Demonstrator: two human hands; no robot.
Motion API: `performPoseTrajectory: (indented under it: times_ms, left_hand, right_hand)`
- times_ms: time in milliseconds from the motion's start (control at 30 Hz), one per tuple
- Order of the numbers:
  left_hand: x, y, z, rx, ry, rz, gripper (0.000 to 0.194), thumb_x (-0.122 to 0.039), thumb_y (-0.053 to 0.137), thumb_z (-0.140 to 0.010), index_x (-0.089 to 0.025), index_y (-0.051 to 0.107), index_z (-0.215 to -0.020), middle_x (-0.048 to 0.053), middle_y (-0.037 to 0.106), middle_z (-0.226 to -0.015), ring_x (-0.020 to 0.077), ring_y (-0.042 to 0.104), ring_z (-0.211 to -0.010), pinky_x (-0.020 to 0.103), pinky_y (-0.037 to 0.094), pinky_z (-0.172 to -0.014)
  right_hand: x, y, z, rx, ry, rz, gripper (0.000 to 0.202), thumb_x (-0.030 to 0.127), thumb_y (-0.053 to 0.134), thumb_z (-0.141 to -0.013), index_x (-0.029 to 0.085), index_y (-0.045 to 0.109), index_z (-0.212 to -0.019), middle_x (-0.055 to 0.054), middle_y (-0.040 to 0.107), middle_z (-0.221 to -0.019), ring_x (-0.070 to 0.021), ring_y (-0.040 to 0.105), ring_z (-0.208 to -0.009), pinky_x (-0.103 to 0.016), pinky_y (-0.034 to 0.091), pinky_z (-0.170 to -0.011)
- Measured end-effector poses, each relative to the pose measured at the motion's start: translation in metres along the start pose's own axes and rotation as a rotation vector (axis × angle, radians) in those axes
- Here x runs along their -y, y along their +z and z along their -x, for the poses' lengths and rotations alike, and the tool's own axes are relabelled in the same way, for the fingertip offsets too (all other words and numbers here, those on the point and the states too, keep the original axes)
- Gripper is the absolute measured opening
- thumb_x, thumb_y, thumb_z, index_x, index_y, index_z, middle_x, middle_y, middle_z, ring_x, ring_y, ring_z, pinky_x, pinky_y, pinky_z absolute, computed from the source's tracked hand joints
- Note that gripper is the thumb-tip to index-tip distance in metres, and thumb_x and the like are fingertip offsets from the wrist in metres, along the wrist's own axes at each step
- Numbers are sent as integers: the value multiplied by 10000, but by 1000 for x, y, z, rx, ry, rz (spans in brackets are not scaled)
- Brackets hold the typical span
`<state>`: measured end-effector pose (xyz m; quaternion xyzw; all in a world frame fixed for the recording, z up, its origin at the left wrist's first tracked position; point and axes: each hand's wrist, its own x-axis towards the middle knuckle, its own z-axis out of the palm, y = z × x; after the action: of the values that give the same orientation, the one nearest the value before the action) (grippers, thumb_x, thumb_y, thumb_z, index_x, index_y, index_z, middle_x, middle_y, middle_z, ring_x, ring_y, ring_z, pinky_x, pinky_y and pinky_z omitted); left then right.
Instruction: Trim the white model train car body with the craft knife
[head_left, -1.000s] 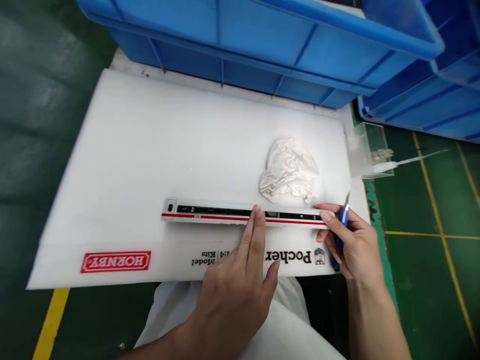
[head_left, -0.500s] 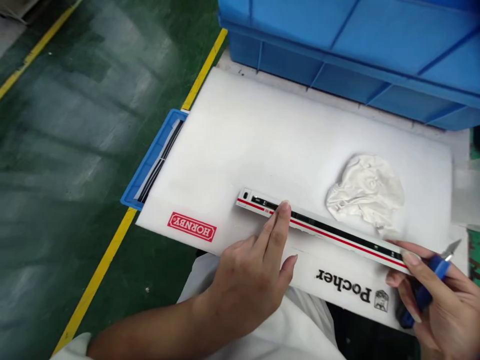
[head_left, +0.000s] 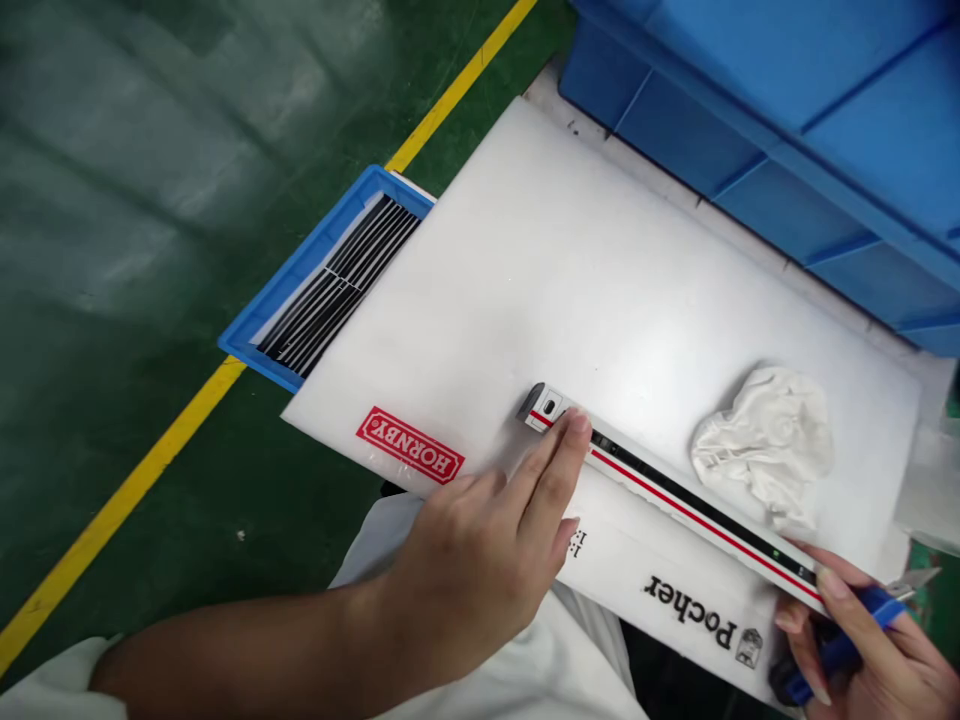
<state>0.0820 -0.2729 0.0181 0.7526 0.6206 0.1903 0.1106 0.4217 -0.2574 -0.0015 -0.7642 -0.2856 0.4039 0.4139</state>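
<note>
A long white model train coach (head_left: 675, 492) with a black window band and a red stripe lies slanted above the white foam mat. My left hand (head_left: 495, 560) rests two outstretched fingertips on its side near the left end, the thumb apart from it. At the other end, my right hand (head_left: 877, 640) pinches the coach between thumb and fingers. Tucked in that same hand is a blue utility knife (head_left: 832, 655), its blade pointing away to the right. Beyond the coach lies a crumpled white cloth (head_left: 769, 440).
The white mat (head_left: 585, 260) carries red HORNBY and black Pocher prints. Behind it stand large blue bins (head_left: 750, 130). Off its left edge, a blue tray (head_left: 300, 275) holds several dark strips. Green floor with a yellow line (head_left: 127, 500) lies left.
The view has turned, showing more of the blue tray. My left fingertips are nearer the coach's left end, whose dark end face now shows. My right hand keeps the coach and knife.
</note>
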Motion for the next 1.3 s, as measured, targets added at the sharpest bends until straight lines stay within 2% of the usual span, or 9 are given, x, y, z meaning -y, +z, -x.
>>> performPoseTrajectory:
  times_ms: [200,300,433,733,933,1000,1067,1167,1300]
  left_hand:
    - [-9,-7,-6,29,84,-169,581,-217,623,-932,-54,515,-1478,184,494,-1518,144,635,-548,311,524,-480]
    - [-16,-7,-10,34,123,-216,622,-206,622,-898,-44,509,-1487,270,532,-1455,141,553,-472,324,482,-448]
    - [-19,-7,-14,50,142,-221,636,-230,581,-907,2,486,-1491,323,543,-1423,142,512,-444,329,436,-418]
    - [-19,-17,-12,108,46,-174,687,-215,611,-875,-1,460,-1510,230,492,-1499,136,555,-449,337,516,-430]
    - [-14,-11,-15,40,5,-126,607,-218,582,-931,26,486,-1478,210,540,-1463,156,653,-497,336,543,-431]
    - [-7,-10,-14,30,1,-75,571,-253,554,-977,15,487,-1477,191,546,-1470,177,714,-584,336,557,-455]
    - [2,-8,-12,-14,39,8,547,-273,537,-1009,13,483,-1472,166,549,-1481,210,772,-784,332,589,-536]
    - [16,-4,-6,-75,66,119,540,-246,562,-1017,-4,450,-1487,128,556,-1499,216,744,-1062,310,609,-719]
    - [27,1,-2,-88,24,127,599,-201,610,-1001,-110,392,-1552,100,596,-1481,138,747,-801,273,534,-602]
  right_hand:
    - [8,8,1,-67,27,-3,466,320,991,-596,177,817,-1004,-13,727,-815,-64,518,-396,-131,416,-246]
    - [15,12,2,-61,33,-1,465,326,988,-606,160,810,-1002,-7,715,-821,-55,538,-429,-122,459,-313]
    - [18,16,5,-45,25,12,434,329,963,-664,152,798,-1025,6,666,-720,-58,517,-414,-100,351,-269]
    - [18,15,4,-2,5,30,456,366,930,-706,136,779,-1070,20,594,-581,-89,484,-381,-102,305,-215]
    - [21,18,6,31,-6,52,407,362,912,-745,143,772,-1057,25,589,-558,-84,473,-350,-108,330,-235]
    - [21,19,7,34,-13,57,409,367,910,-748,146,765,-1060,23,602,-555,-80,459,-335,-112,326,-231]
    - [21,19,6,37,-21,60,423,375,909,-749,146,752,-1067,27,606,-550,-80,458,-333,-111,312,-226]
    - [18,18,5,55,-34,62,399,372,876,-808,130,727,-1088,42,603,-565,-70,484,-354,-96,299,-243]
    - [13,16,3,93,-55,54,303,336,796,-916,122,694,-1106,62,607,-609,-47,488,-366,-97,298,-268]
